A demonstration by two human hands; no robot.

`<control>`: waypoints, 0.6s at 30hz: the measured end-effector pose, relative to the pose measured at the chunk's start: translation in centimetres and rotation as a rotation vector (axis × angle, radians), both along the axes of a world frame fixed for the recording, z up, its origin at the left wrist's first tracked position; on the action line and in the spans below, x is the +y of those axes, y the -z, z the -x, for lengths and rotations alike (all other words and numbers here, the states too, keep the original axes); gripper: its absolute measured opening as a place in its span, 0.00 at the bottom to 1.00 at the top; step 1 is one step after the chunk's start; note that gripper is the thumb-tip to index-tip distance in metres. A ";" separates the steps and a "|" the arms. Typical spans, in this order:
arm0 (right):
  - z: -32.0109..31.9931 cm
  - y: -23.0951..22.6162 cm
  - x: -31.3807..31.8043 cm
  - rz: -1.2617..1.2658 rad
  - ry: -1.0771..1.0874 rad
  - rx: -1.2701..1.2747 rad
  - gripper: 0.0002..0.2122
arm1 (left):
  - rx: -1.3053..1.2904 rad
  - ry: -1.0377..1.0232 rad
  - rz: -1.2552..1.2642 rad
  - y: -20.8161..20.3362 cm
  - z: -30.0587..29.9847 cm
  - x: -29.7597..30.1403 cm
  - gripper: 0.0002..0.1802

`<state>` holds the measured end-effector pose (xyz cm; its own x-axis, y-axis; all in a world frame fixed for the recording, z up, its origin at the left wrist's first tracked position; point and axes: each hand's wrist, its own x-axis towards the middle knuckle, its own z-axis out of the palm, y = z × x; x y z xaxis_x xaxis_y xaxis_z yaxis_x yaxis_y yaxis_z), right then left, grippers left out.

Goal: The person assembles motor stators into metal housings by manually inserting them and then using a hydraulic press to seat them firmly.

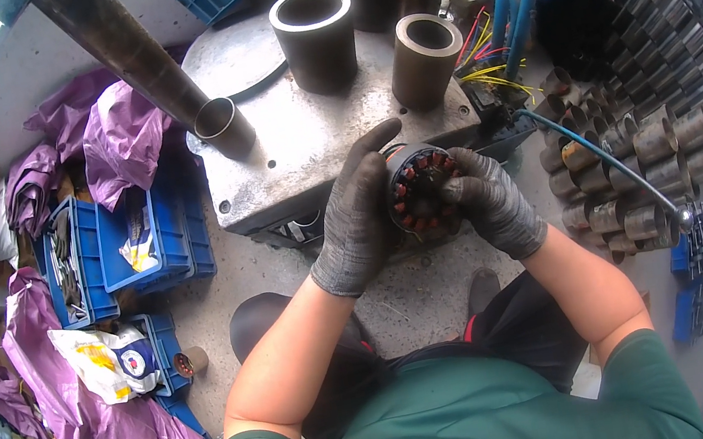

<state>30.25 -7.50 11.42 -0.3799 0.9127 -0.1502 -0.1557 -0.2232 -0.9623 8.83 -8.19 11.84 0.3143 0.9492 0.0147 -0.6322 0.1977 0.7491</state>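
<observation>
Stator (423, 193), one: gripped between left hand (352, 230) and right hand (494, 204) (both gloved). Outer rim (400, 158) best held, red inserts (407, 174) spared.

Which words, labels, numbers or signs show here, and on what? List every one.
Green shirt: white characters, partly cut off by the lower edge; not copied here.
White sack: yellow and blue print, too small to read.
Smaller white bag above it: print too small to read.
Round wound part: no lettering discernible.
</observation>
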 end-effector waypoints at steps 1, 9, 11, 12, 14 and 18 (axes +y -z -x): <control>0.0 -0.2 0.0 -0.002 0.003 -0.031 0.21 | 0.043 -0.034 0.007 0.3 0.0 0.1 0.40; -0.4 -0.4 0.1 0.049 0.128 -0.063 0.16 | 0.313 -0.250 0.019 1.4 -0.1 0.5 0.36; -0.8 -0.1 0.2 -0.019 0.181 -0.055 0.18 | 0.435 -0.276 0.043 0.9 0.0 0.4 0.36; -0.6 -0.2 0.2 -0.065 0.213 -0.057 0.19 | 0.553 -0.277 -0.015 0.7 0.4 0.3 0.36; -0.7 -0.3 0.2 -0.156 0.260 -0.060 0.21 | 0.517 -0.147 0.019 1.5 1.0 0.6 0.37; -1.2 -0.2 0.4 -0.301 0.279 -0.137 0.24 | 0.279 0.055 0.228 1.7 0.1 0.2 0.42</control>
